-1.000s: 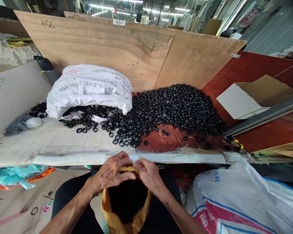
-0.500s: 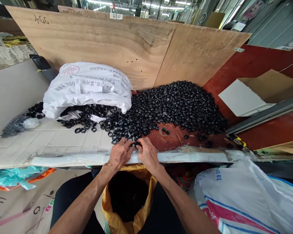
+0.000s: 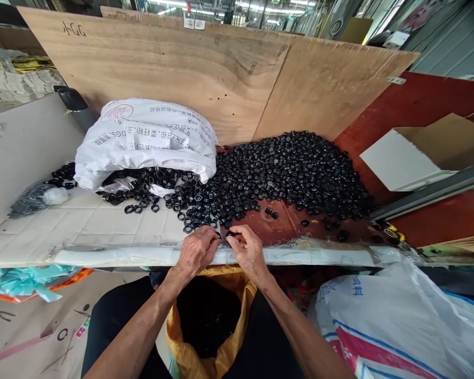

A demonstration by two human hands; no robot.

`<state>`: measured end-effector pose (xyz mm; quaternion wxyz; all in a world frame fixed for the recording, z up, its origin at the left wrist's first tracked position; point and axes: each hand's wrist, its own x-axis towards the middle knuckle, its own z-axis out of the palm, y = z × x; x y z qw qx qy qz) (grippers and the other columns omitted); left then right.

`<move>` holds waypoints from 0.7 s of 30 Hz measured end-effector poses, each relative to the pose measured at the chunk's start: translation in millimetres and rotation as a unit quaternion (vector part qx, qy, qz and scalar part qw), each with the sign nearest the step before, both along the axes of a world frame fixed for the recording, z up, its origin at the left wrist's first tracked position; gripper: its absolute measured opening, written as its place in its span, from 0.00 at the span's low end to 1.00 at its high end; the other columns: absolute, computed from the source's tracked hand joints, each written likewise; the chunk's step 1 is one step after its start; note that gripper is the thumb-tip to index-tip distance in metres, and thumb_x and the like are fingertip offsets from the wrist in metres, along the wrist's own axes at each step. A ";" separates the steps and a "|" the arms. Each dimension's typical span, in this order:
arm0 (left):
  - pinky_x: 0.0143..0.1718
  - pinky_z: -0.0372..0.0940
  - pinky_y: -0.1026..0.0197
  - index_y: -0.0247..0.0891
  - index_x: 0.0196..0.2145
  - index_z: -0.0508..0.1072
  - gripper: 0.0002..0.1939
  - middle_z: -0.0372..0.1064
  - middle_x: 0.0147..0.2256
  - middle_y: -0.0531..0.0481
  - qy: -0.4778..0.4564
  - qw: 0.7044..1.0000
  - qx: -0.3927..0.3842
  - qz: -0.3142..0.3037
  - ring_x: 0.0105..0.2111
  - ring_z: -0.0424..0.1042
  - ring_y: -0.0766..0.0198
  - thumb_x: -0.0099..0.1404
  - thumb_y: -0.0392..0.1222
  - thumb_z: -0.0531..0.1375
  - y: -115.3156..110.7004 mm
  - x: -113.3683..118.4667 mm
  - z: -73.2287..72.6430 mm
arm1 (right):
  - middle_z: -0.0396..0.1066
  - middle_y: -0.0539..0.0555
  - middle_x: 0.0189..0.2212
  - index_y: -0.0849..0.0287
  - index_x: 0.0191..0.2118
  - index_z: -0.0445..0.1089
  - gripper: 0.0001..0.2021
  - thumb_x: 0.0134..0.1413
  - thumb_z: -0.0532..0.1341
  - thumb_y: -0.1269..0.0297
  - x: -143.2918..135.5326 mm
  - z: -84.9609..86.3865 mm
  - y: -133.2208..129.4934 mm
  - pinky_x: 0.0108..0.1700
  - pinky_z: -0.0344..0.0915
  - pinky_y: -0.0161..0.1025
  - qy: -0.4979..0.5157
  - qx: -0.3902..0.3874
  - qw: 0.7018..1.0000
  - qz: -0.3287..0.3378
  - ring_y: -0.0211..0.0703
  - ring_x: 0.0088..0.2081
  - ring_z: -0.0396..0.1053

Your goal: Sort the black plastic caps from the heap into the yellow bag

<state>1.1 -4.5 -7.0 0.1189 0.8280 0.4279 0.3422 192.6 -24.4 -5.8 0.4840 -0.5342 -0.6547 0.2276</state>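
Observation:
A big heap of small black rings and caps (image 3: 284,173) covers the table's middle and spills from a white printed sack (image 3: 150,139). My left hand (image 3: 195,252) and my right hand (image 3: 248,251) meet at the near edge of the heap, fingertips together. The right fingertips pinch a small black ring (image 3: 231,235); the left fingertips touch black pieces too, though what they grip is hard to make out. Below my hands, between my knees, a yellow bag (image 3: 209,321) stands open with dark contents.
Plywood boards (image 3: 205,68) wall the back of the table. A white strip (image 3: 142,256) lines the table's front edge. A cardboard box (image 3: 426,152) sits at the right, a white woven sack (image 3: 395,321) at lower right, a black plastic bag (image 3: 33,199) at left.
My hands rose from the yellow bag's mouth to the heap's near edge, picked among the rings, and have now drawn back slightly with a piece pinched.

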 end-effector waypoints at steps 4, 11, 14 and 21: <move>0.41 0.73 0.55 0.40 0.45 0.70 0.07 0.77 0.36 0.48 -0.045 0.995 -0.075 0.038 0.36 0.79 0.56 0.71 0.40 0.63 -2.6 -1.2 7.5 | 0.75 0.55 0.45 0.55 0.45 0.76 0.08 0.62 0.63 0.65 -2.4 3.4 0.1 0.42 0.75 0.38 0.058 -0.012 0.996 0.062 0.44 0.43 0.76; 0.43 0.74 0.58 0.41 0.48 0.72 0.11 0.77 0.41 0.50 -0.181 0.961 -0.209 -0.012 0.37 0.80 0.60 0.70 0.44 0.65 2.3 -8.7 5.7 | 0.75 0.56 0.44 0.56 0.46 0.74 0.10 0.61 0.65 0.59 -12.4 2.9 -2.4 0.41 0.76 0.39 0.079 -0.026 0.996 0.044 0.44 0.40 0.75; 0.44 0.74 0.58 0.41 0.48 0.75 0.11 0.76 0.42 0.49 -0.199 0.962 -0.184 -0.025 0.38 0.78 0.61 0.69 0.43 0.66 3.7 -10.3 2.8 | 0.73 0.57 0.45 0.56 0.47 0.76 0.10 0.64 0.65 0.58 -12.3 1.5 -3.2 0.43 0.76 0.39 0.094 -0.001 0.995 0.044 0.45 0.43 0.75; 0.40 0.73 0.61 0.39 0.46 0.74 0.13 0.76 0.37 0.51 -0.284 0.918 -0.274 -0.034 0.35 0.77 0.63 0.68 0.47 0.67 3.2 -11.2 5.1 | 0.76 0.56 0.44 0.56 0.48 0.76 0.10 0.64 0.66 0.59 -14.1 -2.1 -3.5 0.45 0.76 0.40 0.114 0.000 0.993 0.043 0.45 0.42 0.76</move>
